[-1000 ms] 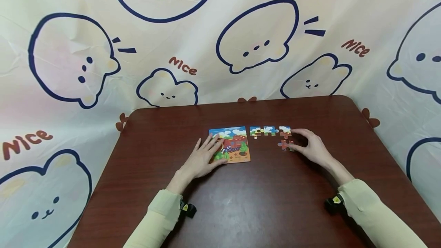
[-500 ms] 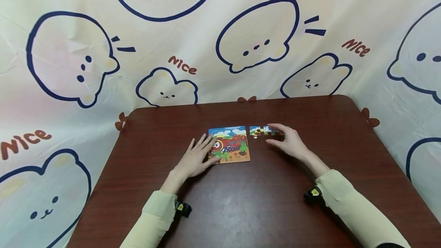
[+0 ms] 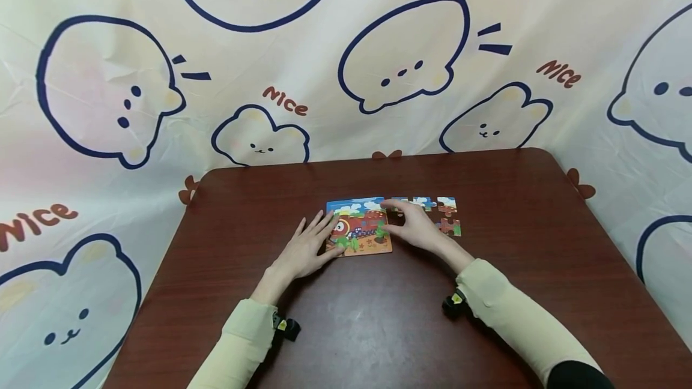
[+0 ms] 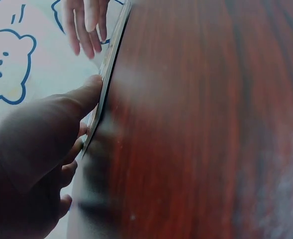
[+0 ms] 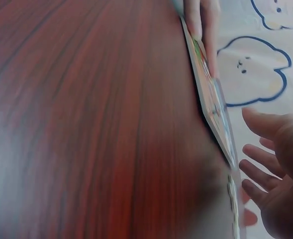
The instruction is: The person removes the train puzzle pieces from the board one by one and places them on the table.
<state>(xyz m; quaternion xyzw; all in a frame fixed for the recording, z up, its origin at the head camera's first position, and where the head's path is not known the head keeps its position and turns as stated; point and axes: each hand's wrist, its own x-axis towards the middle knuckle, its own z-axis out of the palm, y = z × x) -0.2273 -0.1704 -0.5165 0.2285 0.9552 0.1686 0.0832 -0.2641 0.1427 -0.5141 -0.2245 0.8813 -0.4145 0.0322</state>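
Note:
A square picture puzzle (image 3: pixel 362 242) with a red train, green plants and a blue sky lies flat on the table. My left hand (image 3: pixel 303 251) rests on its left side with fingers spread and straight, the thumb along the near left corner. At the puzzle's right edge is my right hand (image 3: pixel 418 228), thumb and fingers apart. Nothing shows in its grasp in the right wrist view, where the hand (image 5: pixel 280 164) hovers beside the board (image 5: pixel 206 89). Loose puzzle pieces lie to the right: a cloud piece (image 3: pixel 424 203), a corner piece (image 3: pixel 446 203), another partly hidden by the right hand.
Below the corner piece sits a red and green piece (image 3: pixel 450 227). All lie on a dark brown wooden table (image 3: pixel 346 329) with rounded far corners. A pale cloth (image 3: pixel 303 65) printed with cartoon bears hangs behind it and along its sides.
My right hand has let go of the red and green piece and moved left, past the loose pieces, to the puzzle's right edge. The left hand slid slightly left, uncovering the train's front.

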